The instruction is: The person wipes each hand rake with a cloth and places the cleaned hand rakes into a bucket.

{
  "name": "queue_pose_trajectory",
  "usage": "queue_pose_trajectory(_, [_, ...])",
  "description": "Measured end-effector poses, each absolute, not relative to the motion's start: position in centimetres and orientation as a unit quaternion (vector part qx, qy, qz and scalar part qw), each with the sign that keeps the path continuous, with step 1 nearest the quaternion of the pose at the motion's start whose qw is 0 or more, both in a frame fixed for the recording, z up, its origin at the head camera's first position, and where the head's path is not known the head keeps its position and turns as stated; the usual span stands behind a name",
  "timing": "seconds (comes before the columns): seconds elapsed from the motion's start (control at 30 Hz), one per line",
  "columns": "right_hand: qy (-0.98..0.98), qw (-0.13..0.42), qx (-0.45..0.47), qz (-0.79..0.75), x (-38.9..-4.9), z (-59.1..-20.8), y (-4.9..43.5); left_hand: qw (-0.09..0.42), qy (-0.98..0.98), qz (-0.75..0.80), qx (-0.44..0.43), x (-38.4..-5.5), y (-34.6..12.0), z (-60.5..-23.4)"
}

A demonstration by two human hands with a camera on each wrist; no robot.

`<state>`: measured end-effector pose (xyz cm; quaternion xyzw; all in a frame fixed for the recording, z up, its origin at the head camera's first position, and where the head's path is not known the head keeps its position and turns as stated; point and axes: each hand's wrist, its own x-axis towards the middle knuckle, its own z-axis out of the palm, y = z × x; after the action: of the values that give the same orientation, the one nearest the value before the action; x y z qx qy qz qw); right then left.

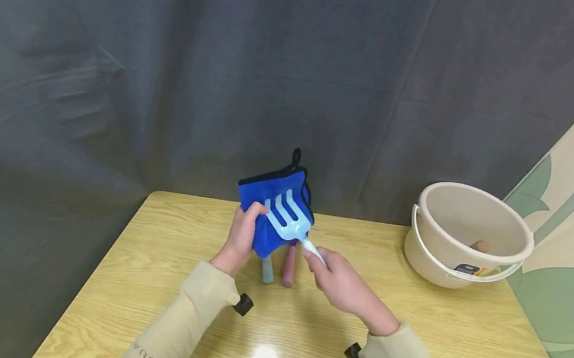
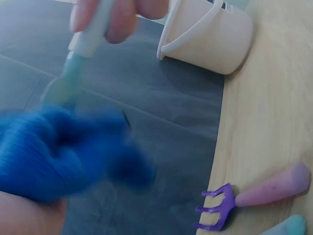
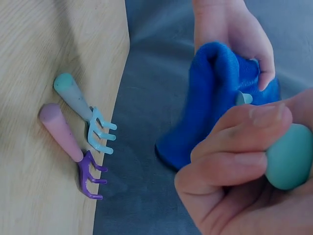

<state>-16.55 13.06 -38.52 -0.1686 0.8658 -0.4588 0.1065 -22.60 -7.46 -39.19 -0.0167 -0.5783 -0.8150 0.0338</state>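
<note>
My left hand [image 1: 243, 234] holds a blue cloth [image 1: 258, 190] with black edging and a black loop, its thumb near the tines of a light blue hand fork [image 1: 293, 229]. The cloth lies behind those tines in the head view. My right hand [image 1: 341, 280] grips the fork by its handle, whose green end [image 3: 289, 156] shows in the right wrist view. Below on the table lie a purple hand rake with a pink handle [image 3: 61, 131] and a light blue hand rake with a grey-green handle [image 3: 73, 98], side by side. In the left wrist view the cloth is blurred.
A beige bucket [image 1: 420, 257] with a white handle stands at the right rear of the wooden table [image 1: 141, 293]. Inside it shows a brown rounded end [image 1: 481, 246] of something. A dark curtain [image 1: 278, 81] hangs behind the table, and a floral panel [image 1: 573, 241] borders the right side.
</note>
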Motion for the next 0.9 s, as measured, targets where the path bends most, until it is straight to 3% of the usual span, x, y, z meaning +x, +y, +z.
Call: queue_pose_trajectory(0.9, [0.845,0.101,-0.154,-0.503,-17.3,-38.5,13.1,-0.053,-0.658,-0.744,-0.102,-20.6,-6.1,-41.1])
